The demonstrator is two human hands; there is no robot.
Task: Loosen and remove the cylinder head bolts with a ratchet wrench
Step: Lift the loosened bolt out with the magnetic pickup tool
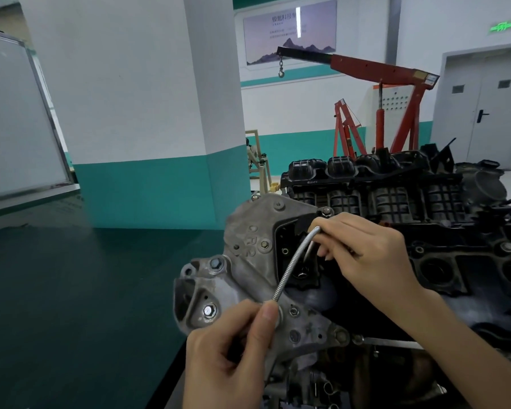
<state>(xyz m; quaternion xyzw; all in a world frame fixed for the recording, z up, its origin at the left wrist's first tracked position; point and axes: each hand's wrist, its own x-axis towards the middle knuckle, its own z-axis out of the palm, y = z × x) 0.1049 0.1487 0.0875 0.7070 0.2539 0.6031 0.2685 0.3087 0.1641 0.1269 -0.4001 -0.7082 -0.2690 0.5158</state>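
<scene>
Both hands busy: left hand [233, 349] pinches the lower end of a flexible metal shaft [289, 267], and right hand [363, 249] grips its upper end with fingers curled. Shaft arcs over the grey end bracket [248, 231] of the engine [396, 202], which sits on the dark green counter [71, 290]. Shaft's upper tip is hidden by the right hand.

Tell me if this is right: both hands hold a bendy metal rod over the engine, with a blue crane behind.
Not quite: the head view shows the crane is red, not blue. The left hand and right hand do hold the bendy metal rod over the engine.
</scene>
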